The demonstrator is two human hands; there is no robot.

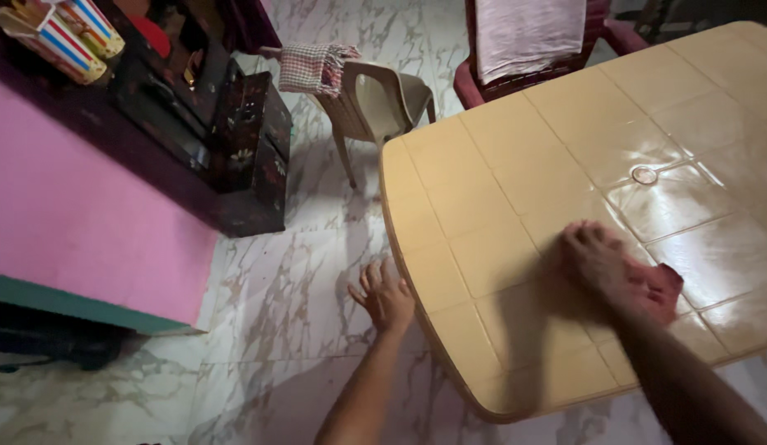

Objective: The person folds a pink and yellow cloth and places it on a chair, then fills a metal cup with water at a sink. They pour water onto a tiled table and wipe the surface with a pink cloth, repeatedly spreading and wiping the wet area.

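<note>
My right hand (596, 262) presses flat on a red cloth (659, 287) lying on the beige plastic table (499, 189), near its front edge. The cloth sticks out to the right of my fingers and is partly hidden under the palm. My left hand (385, 295) grips the table's rounded left edge, fingers spread along the rim. The tabletop is glossy, moulded in square panels, with a small round cap (645, 175) at its middle.
A beige plastic chair (383, 99) with a checked cloth over its back stands beyond the table's far corner. A dark red chair (527, 49) draped with a pale towel stands at the far side. Left is a dark cabinet (235, 140) against a pink wall. The floor is marbled tile.
</note>
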